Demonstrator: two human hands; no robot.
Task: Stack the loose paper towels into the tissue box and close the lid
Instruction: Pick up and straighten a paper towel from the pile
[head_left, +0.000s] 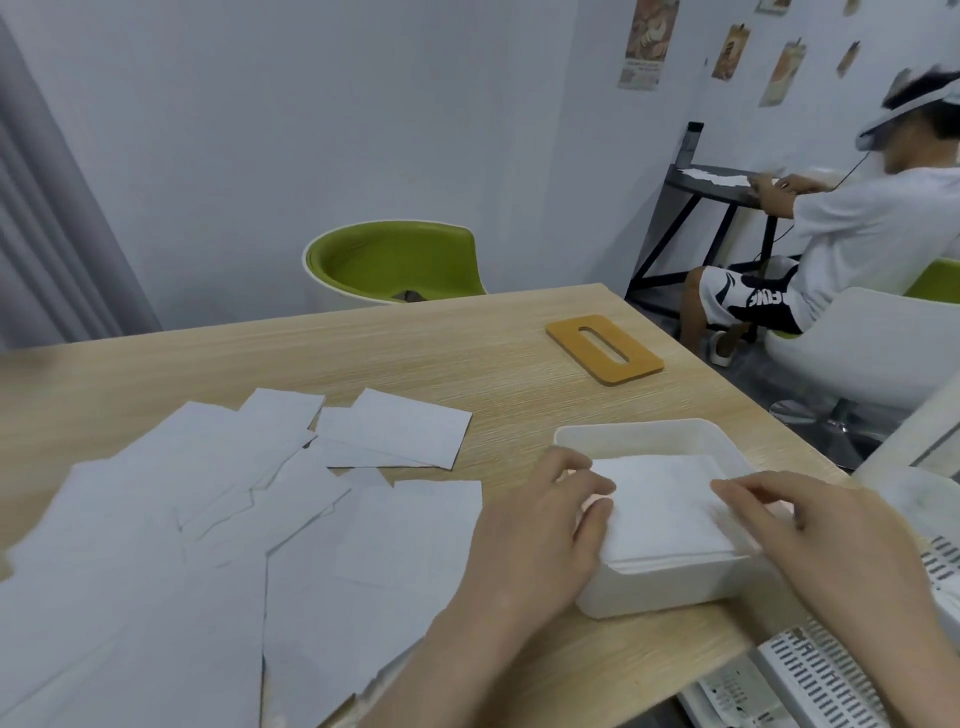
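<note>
Toward the lower right of the frame, on the table (467, 343), sits the white tissue box (670, 582), open, with a stack of towels (660, 499) inside that reaches about to its rim. I have both hands on that stack. My left hand (540, 525) comes in from the lower centre, palm down, fingers (592, 480) spread loosely and pressing the stack's left edge, the thumb tucked against its side. My right hand (826, 525) reaches from the lower right, fingers (748, 491) laid nearly straight across the right edge. Neither hand grips anything; both press flat.

The loose paper towels (218, 525) lie scattered and overlapping across the left half of the frame. I judge them very light, limp and easy to crease, so I would pinch each near the middle of an edge or slide a flat palm under several. The orange lid (605, 349) with its slot lies flat, well apart, near the table's far right edge; it looks stiff and thin, best lifted by its long edges.
</note>
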